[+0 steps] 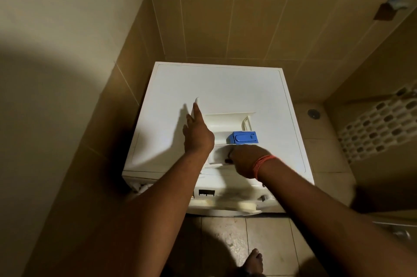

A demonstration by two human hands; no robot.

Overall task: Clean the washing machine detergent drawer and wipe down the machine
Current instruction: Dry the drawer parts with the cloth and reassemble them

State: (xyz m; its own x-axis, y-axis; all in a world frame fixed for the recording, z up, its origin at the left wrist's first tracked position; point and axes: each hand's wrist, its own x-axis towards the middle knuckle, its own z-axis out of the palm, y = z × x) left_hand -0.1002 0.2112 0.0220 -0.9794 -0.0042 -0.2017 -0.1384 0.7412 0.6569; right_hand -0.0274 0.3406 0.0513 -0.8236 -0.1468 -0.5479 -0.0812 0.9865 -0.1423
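The white washing machine (225,87) stands in a tiled corner. Its detergent drawer (225,122) has been taken out and lies on the machine's top, with a blue insert (242,137) in its right compartment. My left hand (196,134) holds the drawer's upright front panel at the left end, index finger stretched along it. My right hand (244,160) reaches into the near compartment, fingers curled round a small dark tool (228,160). Most of that tool is hidden by the hand, so what it is stays unclear.
Brown tiled walls close in behind and on the left. The empty drawer slot (142,186) gapes at the machine's front left. A white perforated basket (379,123) and a floor drain (313,114) are to the right. My bare foot (255,261) stands on the floor tiles.
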